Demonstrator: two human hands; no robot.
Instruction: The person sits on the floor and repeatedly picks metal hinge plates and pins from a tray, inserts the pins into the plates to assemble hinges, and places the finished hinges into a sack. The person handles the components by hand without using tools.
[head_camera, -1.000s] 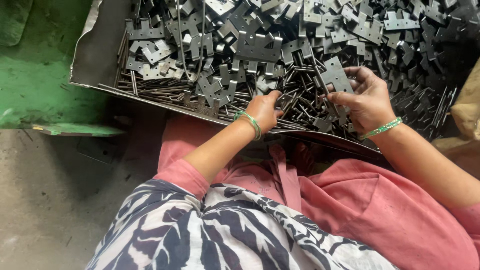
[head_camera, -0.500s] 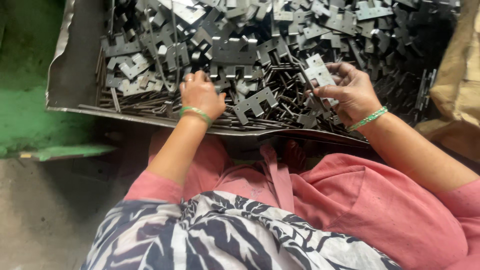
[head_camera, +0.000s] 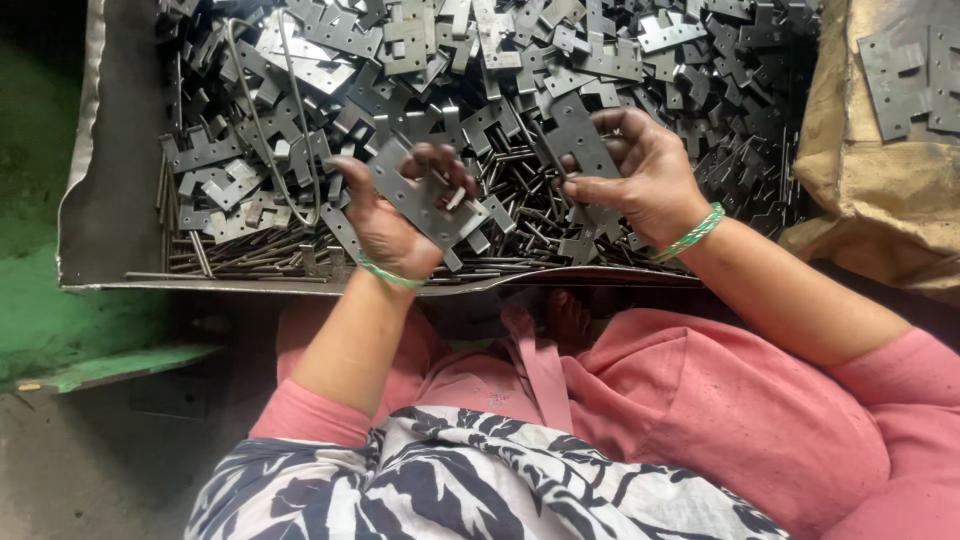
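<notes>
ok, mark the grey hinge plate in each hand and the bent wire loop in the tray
Grey metal hinge plate in left hand (head_camera: 425, 205), head view, on its flat middle between the holes.
Grey metal hinge plate in right hand (head_camera: 578, 140), head view, on its upper flat face.
Thin bent wire loop (head_camera: 262, 130), head view, on its left strand.

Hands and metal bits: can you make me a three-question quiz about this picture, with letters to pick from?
1. Where are most of the loose hinge leaves?
A. In the metal tray
B. On the green floor
C. On the person's lap

2. What colour are the bangles on both wrists?
A. Red
B. Green
C. Gold

3. What is the left hand doing?
A. Resting empty
B. Holding a wire
C. Holding a flat hinge plate

Answers: 1 A, the pieces fill the tray in front of the knees. 2 B, a green band shows on each wrist. 3 C, the fingers grip a grey plate with holes, while the right hand holds another.
</notes>
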